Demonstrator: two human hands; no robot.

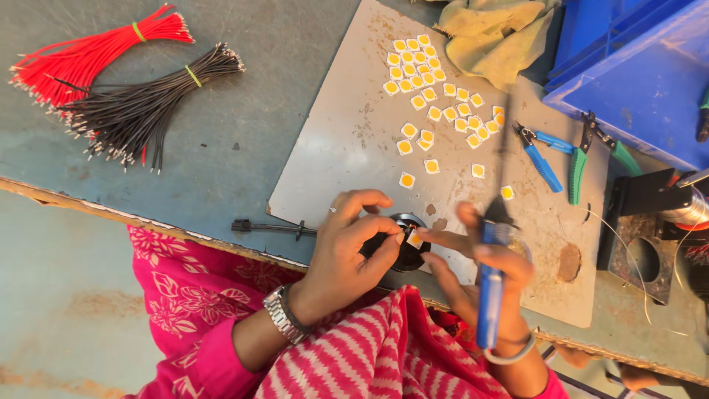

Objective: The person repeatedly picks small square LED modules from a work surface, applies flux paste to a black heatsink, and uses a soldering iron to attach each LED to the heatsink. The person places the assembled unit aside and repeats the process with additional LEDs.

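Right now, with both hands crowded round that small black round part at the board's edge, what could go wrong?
1. The right hand grips a blue-handled soldering iron while its fingers pinch a small yellow square chip; the iron could slip or burn a finger.
2. The left hand steadies the black round housing near the grey board's edge; it might slide off.
3. A wrist could scatter the loose yellow chips.
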